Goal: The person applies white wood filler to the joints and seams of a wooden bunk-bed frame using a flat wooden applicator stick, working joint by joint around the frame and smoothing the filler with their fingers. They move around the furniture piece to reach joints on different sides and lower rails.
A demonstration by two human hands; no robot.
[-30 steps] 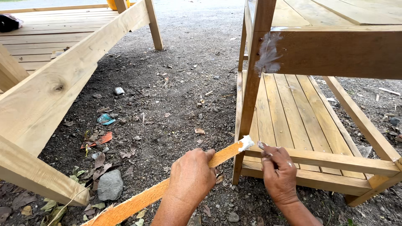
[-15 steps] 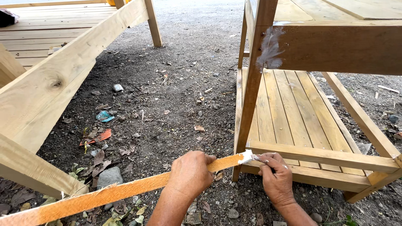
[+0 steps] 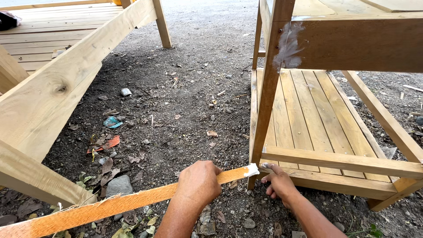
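Fingers (image 3: 207, 176) of left hand (image 3: 199, 183) wrapped round wood strip (image 3: 132, 202); right hand (image 3: 278, 183) fingertips at white-smeared tip. Strip probably light, stiff, splintery; best gripped mid-length.

long orange wood strip (image 3: 132, 203), lying low over dirt ground (image 3: 189, 105), white putty blob (image 3: 252, 170) on far tip

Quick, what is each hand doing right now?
Left hand: closed around the long wooden strip.
Right hand: fingers at the strip's white-smeared tip; grip cannot be told.

Soft even daylight, faint shadows, sharp focus, slight wide-angle edge distortion.
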